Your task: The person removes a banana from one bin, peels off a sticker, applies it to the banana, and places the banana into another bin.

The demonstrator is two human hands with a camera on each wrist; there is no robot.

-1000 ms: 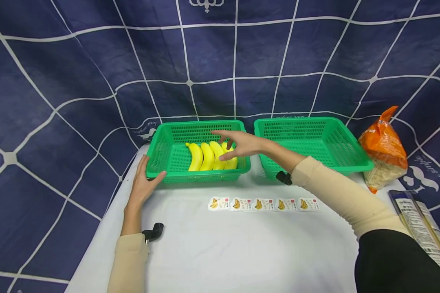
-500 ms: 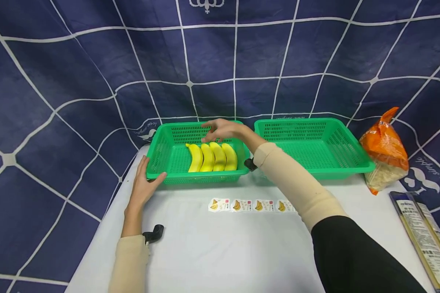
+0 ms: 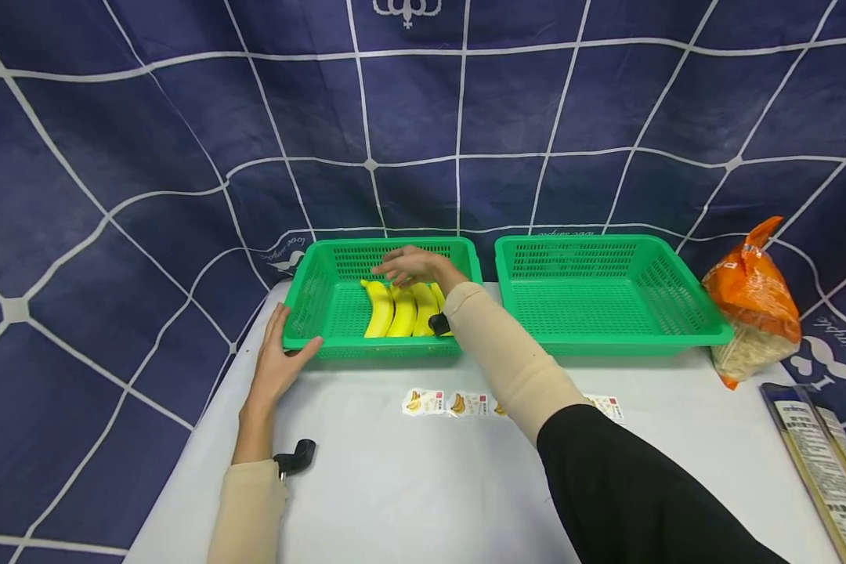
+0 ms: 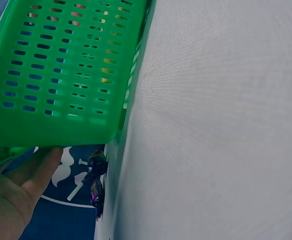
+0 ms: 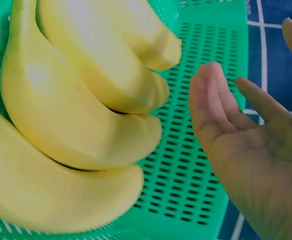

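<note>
Several yellow bananas (image 3: 403, 312) lie side by side in the left green basket (image 3: 338, 348). Over their far ends is my right hand (image 3: 414, 265), its fingers extended and nothing in them. The right wrist view has this hand palm showing, beside the rounded tips of the bananas (image 5: 76, 120) and apart from them. My left hand (image 3: 273, 368) rests at the near left corner of the basket, fingers along the left side and thumb by the front. In the left wrist view, the thumb reaches the underside of the basket's wall (image 4: 46, 131).
To the right stands a second green basket (image 3: 578, 305) with nothing in it. Banana-picture stickers (image 3: 423, 402) lie in a row on the white table (image 3: 395, 493), partly hidden by my right arm. An orange bag (image 3: 750, 290) and long flat packages (image 3: 818, 462) are at the right.
My right hand came leftward over the basket, rose to its back side, then lowered slightly toward the bananas' far ends. The left hand stays at the basket's corner.
</note>
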